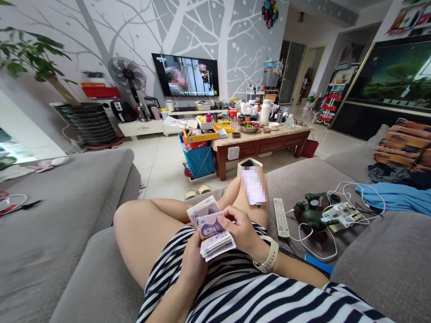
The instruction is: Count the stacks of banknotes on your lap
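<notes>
The right hand (240,229) pinches the banknotes (211,231) against the left hand (194,264), whose fingers (189,244) appear clenched beneath, partly hidden; slackened fingers could drop notes onto the striped garment (215,291).

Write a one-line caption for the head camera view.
Left hand and right hand hold banknotes on a sofa beside a remote.

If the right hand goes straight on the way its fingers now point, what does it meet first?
It meets the banknotes first: the right hand is touching this stack, so the way is not free. The left hand is holding the stack from below.
</notes>
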The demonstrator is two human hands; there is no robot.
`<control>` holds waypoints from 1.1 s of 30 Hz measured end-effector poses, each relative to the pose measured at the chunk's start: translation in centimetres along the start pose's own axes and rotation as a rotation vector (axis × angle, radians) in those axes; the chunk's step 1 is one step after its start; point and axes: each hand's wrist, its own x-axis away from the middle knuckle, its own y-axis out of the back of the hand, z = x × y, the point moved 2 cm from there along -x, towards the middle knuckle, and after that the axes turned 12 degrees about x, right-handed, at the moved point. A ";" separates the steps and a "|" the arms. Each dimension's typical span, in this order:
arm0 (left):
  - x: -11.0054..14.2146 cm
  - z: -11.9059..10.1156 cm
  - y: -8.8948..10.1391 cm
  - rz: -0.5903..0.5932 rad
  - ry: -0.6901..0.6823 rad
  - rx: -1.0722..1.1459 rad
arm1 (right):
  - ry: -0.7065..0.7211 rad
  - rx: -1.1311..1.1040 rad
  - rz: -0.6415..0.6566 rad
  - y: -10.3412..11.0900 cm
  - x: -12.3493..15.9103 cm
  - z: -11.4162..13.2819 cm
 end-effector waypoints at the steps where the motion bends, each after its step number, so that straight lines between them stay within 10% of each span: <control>1: 0.0 0.0 0.0 0.000 -0.010 -0.026 | -0.008 -0.013 0.007 0.0 0.0 -0.1; 33: 0.1 0.1 -0.7 0.010 0.103 0.176 | 0.002 -0.089 0.041 -0.5 0.8 -0.1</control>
